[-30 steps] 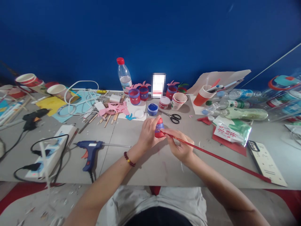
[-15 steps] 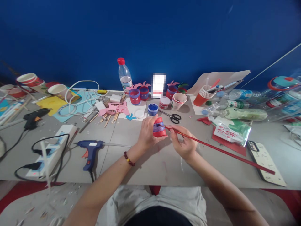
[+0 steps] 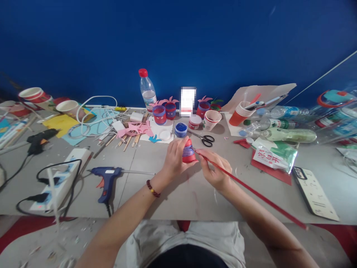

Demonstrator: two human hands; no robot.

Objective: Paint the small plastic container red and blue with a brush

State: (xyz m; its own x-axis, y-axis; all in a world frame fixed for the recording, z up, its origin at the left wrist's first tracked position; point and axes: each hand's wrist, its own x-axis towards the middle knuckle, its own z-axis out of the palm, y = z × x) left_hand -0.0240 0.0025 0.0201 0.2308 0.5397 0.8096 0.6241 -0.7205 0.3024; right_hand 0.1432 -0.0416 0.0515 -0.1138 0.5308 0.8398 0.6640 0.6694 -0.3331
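Note:
My left hand is closed around a paper cup painted red with a blue-purple band, gripping it at its top and bottom. A long red paintbrush is pinched in my right hand; its tip meets the right side of the cup's blue band. Just beyond the cup stands an open jar of blue paint, with a jar of red paint beside it. Black-handled scissors lie right of the blue jar. A white lid rests on white paper to the left.
Painted cups with paper leaves line the back near a water bottle. At left are a blue glue gun and a power strip. A phone and plastic bottles lie at right.
The paintbrush's tip has shifted to the right edge of the cup's band, and its rear end has swung down and toward me. The cup has turned slightly in my left hand.

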